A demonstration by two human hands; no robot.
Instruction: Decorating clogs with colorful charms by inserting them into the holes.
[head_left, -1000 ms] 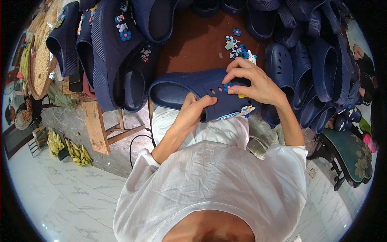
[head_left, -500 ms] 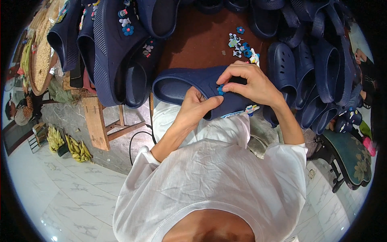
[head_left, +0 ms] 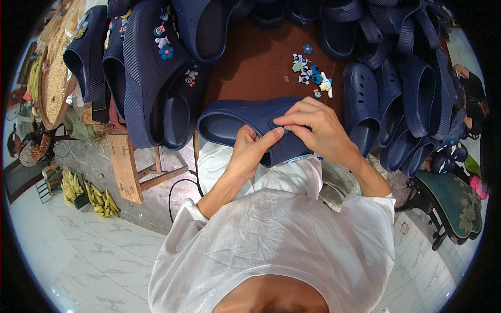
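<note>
A navy blue clog [head_left: 245, 110] lies sideways over my lap at the table's near edge, its heel opening to the left. My left hand [head_left: 249, 150] grips the clog at the foot opening, thumb on top and fingers tucked inside. The fingertips of my right hand [head_left: 322, 130] pinch a small blue flower charm against the clog's upper; the fingers cover most of the charm. A pale blue and white charm [head_left: 298, 158] shows on the clog's near side, partly hidden behind my right hand.
Loose charms [head_left: 314, 74] lie on the brown tabletop [head_left: 245, 62] beyond the clog. Navy clogs, some decorated [head_left: 166, 52], crowd the left; plain ones [head_left: 361, 94] stand at the right. A wooden stool [head_left: 125, 167] is at lower left, a cushioned chair [head_left: 451, 201] at lower right.
My right fingers have closed in over the blue flower charm, which now barely shows. The view has shifted slightly, so the table and clogs sit lower in the picture.
</note>
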